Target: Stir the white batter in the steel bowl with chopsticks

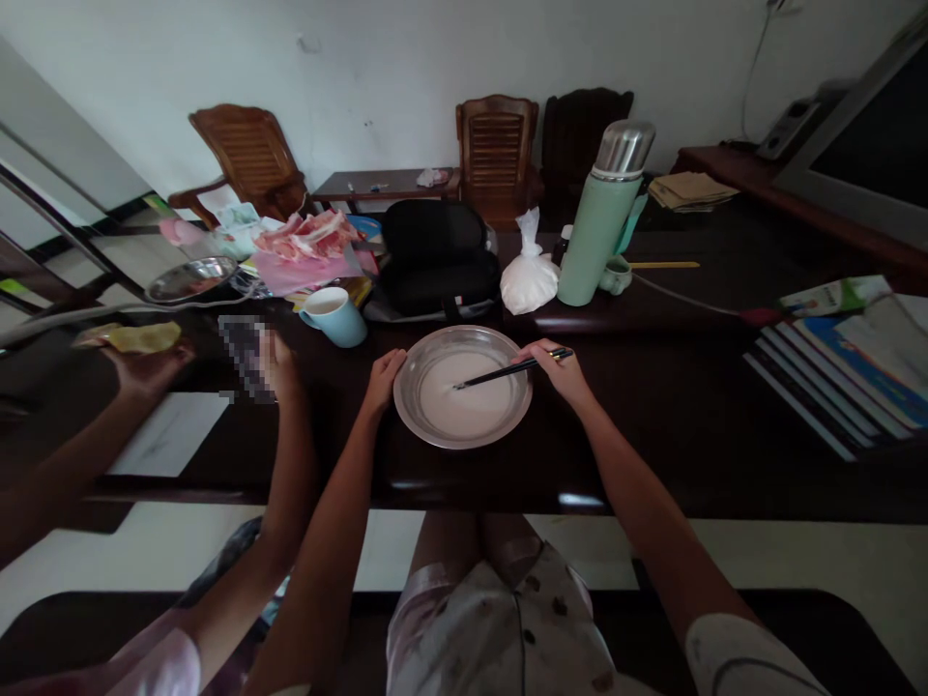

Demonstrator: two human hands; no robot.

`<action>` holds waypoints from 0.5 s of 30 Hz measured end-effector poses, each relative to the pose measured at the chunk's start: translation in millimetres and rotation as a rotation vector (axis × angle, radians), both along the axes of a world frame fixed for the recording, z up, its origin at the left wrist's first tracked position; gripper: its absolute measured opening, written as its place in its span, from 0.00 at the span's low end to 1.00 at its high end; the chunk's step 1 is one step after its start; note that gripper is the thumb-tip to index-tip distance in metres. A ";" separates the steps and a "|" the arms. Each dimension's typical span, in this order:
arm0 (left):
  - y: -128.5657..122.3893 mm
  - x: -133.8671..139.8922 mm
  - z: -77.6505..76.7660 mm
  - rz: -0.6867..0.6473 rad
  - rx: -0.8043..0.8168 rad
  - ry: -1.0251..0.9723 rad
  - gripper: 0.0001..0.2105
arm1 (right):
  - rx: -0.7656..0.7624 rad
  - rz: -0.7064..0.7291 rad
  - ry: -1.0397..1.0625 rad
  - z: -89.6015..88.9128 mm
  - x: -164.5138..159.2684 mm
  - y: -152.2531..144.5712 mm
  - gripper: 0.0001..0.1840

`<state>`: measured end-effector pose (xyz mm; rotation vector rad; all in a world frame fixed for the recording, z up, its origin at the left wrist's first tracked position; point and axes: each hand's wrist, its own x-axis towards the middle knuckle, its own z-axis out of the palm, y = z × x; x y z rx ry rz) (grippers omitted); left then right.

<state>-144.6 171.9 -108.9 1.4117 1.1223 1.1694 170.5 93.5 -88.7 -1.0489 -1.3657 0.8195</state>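
Note:
A wide metal bowl (410, 416) stands on the dark table in front of me, with a pale, milky liquid (464, 411) inside. My left hand (384, 379) grips the bowl's left rim. In my right hand (557, 367) is a pair of black chopsticks (500, 372), their tips dipped in the liquid near the bowl's middle. Behind the bowl stands a tied clear bag of white powder (529, 280). A light blue mug (334, 317) sits to the left, beyond my left hand.
At my left, another person's hands hold a yellowish food piece (145, 336) and a blurred-out object (246, 353). A green thermos (601, 232) and black case (439, 256) stand behind the bowl. Books (833, 377) lie right; raw meat (308, 242) and a metal dish (192, 278) are back left.

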 end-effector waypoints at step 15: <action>-3.2 -0.4 2.4 0.007 -0.028 0.004 0.22 | -0.007 -0.044 0.027 -1.0 5.0 2.0 0.20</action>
